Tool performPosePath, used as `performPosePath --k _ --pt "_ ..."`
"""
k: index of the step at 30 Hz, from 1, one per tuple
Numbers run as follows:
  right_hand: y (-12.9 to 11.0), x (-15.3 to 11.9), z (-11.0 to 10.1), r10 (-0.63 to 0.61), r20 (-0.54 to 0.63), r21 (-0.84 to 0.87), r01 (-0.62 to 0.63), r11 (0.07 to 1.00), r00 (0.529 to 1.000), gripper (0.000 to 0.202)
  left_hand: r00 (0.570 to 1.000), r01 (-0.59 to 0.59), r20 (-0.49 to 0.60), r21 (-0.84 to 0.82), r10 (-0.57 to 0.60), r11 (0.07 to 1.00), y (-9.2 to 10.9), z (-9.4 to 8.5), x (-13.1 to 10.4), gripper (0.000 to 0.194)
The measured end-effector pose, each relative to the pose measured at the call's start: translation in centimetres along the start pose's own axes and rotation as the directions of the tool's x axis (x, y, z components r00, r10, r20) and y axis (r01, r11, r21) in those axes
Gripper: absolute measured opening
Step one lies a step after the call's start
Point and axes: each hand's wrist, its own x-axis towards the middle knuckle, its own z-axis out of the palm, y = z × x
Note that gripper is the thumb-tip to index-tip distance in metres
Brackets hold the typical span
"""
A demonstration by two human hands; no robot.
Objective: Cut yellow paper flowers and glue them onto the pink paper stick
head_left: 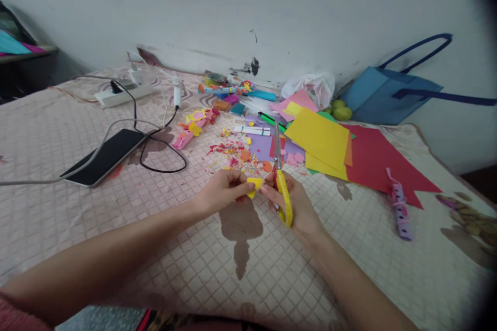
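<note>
A small piece of yellow paper [254, 184] is pinched between the thumb and fingers of my left hand [225, 189]. My right hand [297, 201] holds a pair of scissors [285, 199] with yellow handles, the blades pointing away from me toward the wall. The thumb and fingertip of that hand also come up to the right edge of the yellow piece; whether they grip it I cannot tell. Just beyond both hands, small paper scraps [233, 152] in red, orange, yellow and pink lie scattered on the patterned cloth.
Sheets of yellow paper [318, 137] and red paper [382, 158] lie to the right, near a purple paper roll [400, 212]. A blue bag [388, 94] leans on the wall. At left are a dark tablet [106, 158], cables and a power strip [124, 95]. A decorated pink roll [186, 137] lies mid-table.
</note>
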Motion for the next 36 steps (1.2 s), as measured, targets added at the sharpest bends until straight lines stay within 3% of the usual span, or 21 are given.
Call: performPosePath --k 7,16,27,36 --pt "-0.1 -0.8 0.0 -0.091 0.088 -0.204 0.107 0.973 0.992 0.035 0.982 -0.104 -0.165 -0.096 0.087 0.990 1.4 -1.0 0.1 0.022" --pt "0.6 -1.4 0.1 -0.026 0.233 -0.385 0.117 0.915 0.972 0.037 0.953 -0.210 -0.264 -0.234 0.146 0.949 1.9 -1.9 0.3 0.022" --pt "-0.6 -2.2 0.9 0.007 0.250 -0.487 0.119 0.865 0.968 0.041 0.942 -0.315 -0.244 -0.404 0.231 0.859 1.5 -1.9 0.4 0.022" --pt "-1.1 -2.2 1.4 -0.022 0.229 -0.473 0.131 0.871 0.973 0.037 0.944 -0.309 -0.239 -0.402 0.227 0.862 1.5 -2.0 0.4 0.023"
